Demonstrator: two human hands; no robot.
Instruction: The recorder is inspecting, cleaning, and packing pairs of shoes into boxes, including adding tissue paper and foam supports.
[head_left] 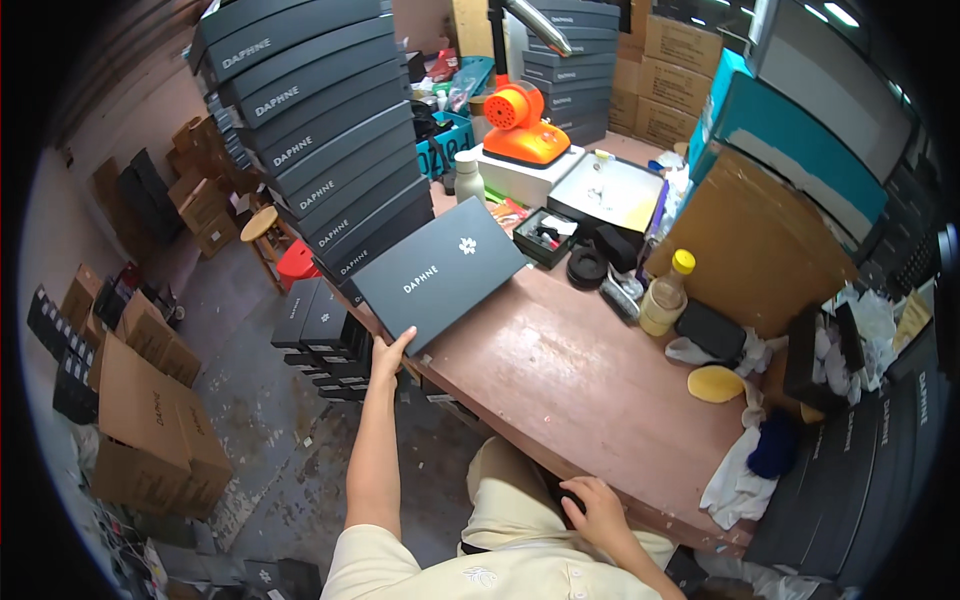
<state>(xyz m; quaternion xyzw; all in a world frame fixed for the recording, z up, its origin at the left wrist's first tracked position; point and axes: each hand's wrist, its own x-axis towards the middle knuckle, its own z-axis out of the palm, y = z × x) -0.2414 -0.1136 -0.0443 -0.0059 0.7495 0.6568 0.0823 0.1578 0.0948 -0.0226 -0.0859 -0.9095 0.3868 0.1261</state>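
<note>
1. At the table's [560, 390] left end, the grey box [440, 275] is beside the tall stack of boxes [320, 130], its near corner gripped by the left hand [390, 354]; a one-corner hold could let it twist or drop.
2. Swung left, it could knock the stack.
3. Pushed farther back, it could tip the pale bottle [468, 180] just behind it.
4. The right hand [602, 512] curls by the table's near edge; whether it holds anything, I cannot tell.

Your left hand [392, 354] at eight o'clock grips a dark box [440, 262]; your right hand [598, 508], at five, is beside the reddish table [570, 375].
</note>
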